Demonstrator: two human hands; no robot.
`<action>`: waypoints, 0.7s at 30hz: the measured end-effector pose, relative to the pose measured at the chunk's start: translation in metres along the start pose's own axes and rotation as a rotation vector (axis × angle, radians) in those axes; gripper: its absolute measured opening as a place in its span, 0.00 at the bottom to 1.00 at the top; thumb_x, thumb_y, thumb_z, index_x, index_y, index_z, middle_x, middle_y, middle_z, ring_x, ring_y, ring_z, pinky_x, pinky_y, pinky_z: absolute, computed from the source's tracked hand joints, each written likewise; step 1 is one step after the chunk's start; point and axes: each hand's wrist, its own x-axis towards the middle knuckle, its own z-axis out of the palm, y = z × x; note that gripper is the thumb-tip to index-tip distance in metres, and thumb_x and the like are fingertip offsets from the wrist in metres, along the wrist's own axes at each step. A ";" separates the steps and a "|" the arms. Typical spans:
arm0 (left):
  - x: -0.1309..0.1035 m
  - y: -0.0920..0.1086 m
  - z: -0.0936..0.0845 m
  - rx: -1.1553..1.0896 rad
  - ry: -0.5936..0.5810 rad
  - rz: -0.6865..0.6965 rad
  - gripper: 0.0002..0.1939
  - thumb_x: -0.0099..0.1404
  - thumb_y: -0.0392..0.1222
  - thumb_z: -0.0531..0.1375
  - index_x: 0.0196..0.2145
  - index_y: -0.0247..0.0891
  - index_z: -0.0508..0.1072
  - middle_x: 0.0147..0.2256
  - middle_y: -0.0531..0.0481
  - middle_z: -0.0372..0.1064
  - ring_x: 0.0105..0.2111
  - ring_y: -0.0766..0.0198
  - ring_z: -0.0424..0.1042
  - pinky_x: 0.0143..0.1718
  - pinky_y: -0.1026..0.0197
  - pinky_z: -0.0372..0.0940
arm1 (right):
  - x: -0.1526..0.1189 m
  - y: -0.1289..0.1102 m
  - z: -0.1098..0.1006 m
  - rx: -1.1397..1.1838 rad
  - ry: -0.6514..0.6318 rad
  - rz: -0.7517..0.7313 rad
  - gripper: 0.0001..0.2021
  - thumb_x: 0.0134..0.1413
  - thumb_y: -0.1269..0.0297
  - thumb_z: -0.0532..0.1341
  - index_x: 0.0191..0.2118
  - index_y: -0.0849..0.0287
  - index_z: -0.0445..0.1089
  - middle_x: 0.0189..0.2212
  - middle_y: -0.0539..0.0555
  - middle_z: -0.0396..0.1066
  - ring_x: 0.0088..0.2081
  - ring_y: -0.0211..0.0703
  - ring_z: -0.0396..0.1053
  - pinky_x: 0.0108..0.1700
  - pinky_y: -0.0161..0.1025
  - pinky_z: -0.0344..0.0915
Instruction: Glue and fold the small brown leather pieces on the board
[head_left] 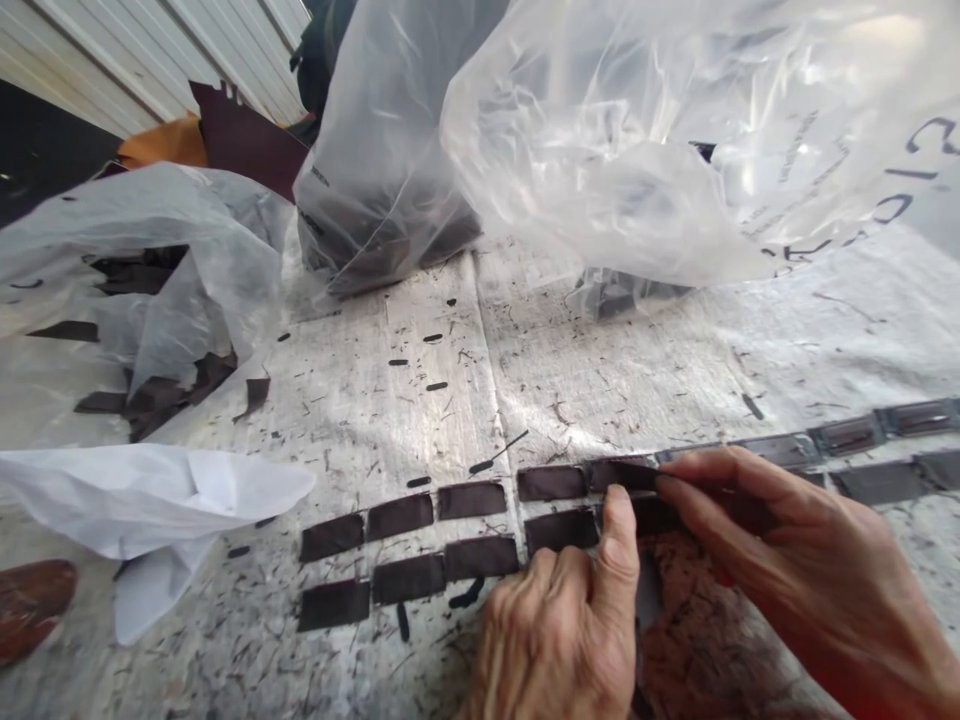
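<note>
My right hand [802, 560] pinches a small dark piece [636, 474], like leather or fabric, between thumb and index finger, just over the far row of dark rectangles. My left hand [559, 635] is beside it at the near row, fingers curled under and thumb stretched toward the pinched piece. Whatever its fingers hold is hidden; a dark edge shows just right of it. Two rows of flat dark rectangular pieces [401, 515] run across the pale cloth sheet [540, 380]. On the right, several look shinier.
Plastic bags [187, 215] with dark scraps stand at left. A tall clear bag [390, 160] and a large marked one [637, 180] stand behind. A white sheet [172, 490] lies at left, near a brown shoe-like shape [34, 605]. Dark offcuts [436, 386] litter the cloth.
</note>
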 end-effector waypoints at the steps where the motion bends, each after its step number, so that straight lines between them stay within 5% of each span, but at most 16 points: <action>1: 0.001 0.001 -0.001 0.041 0.014 0.009 0.37 0.61 0.26 0.53 0.67 0.29 0.47 0.25 0.50 0.71 0.21 0.59 0.69 0.17 0.58 0.57 | 0.001 -0.002 0.000 -0.004 0.007 -0.023 0.08 0.50 0.54 0.63 0.31 0.50 0.75 0.14 0.43 0.68 0.12 0.34 0.62 0.12 0.28 0.58; 8: 0.007 0.005 -0.005 0.196 -0.012 0.022 0.34 0.56 0.23 0.54 0.60 0.23 0.54 0.26 0.56 0.71 0.20 0.63 0.72 0.15 0.60 0.63 | 0.006 -0.014 -0.001 -0.025 0.037 -0.100 0.05 0.49 0.59 0.62 0.26 0.51 0.73 0.11 0.40 0.66 0.10 0.31 0.61 0.11 0.24 0.57; 21: 0.003 0.000 -0.001 0.194 -0.077 0.008 0.34 0.60 0.25 0.52 0.64 0.25 0.50 0.27 0.56 0.71 0.22 0.63 0.72 0.16 0.59 0.63 | 0.000 0.002 0.003 -0.096 0.027 -0.098 0.03 0.54 0.60 0.62 0.32 0.49 0.73 0.14 0.39 0.67 0.12 0.30 0.63 0.13 0.24 0.58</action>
